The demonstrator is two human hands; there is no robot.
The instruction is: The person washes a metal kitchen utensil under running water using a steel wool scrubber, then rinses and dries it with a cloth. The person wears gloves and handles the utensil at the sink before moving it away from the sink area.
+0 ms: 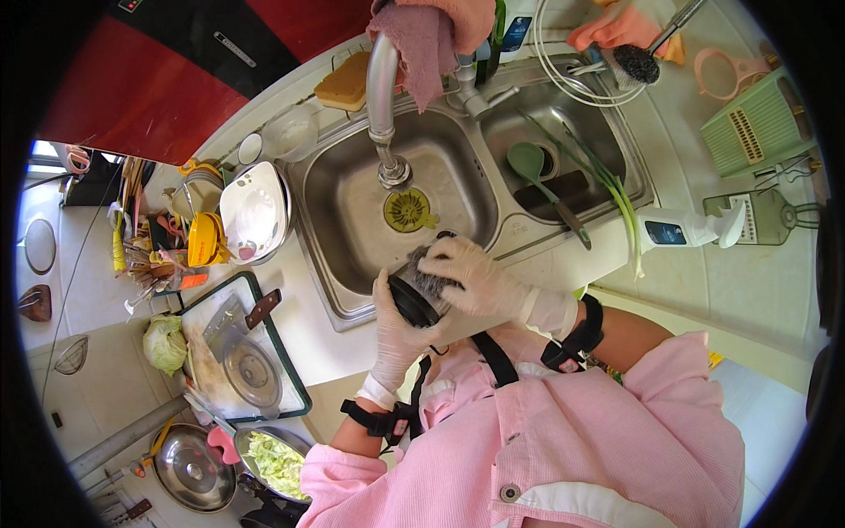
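My left hand (pixel 398 330), in a thin whitish glove, grips a dark round-based item (pixel 414 302) at the near edge of the left sink basin (pixel 330 198). Against that item my right hand (pixel 475 277), gloved too, presses a grey fuzzy scrubber or cloth (pixel 429 277). The fingers hide much of both, so the kind of item cannot be told. Above the basin hangs the metal faucet (pixel 381 99), over a yellow-green drain strainer (pixel 407 210). A green ladle (pixel 526 162) and green onions (pixel 597 165) lie across the right basin (pixel 568 112).
White bowls (pixel 253 211) stand left of the sink. A cutting board (pixel 300 386) holds a cleaver (pixel 228 323) and a clear lid (pixel 251 373), with cabbage (pixel 164 344) beside it. A spray bottle (pixel 680 228) lies right of the sink. A sponge (pixel 343 82) sits behind it.
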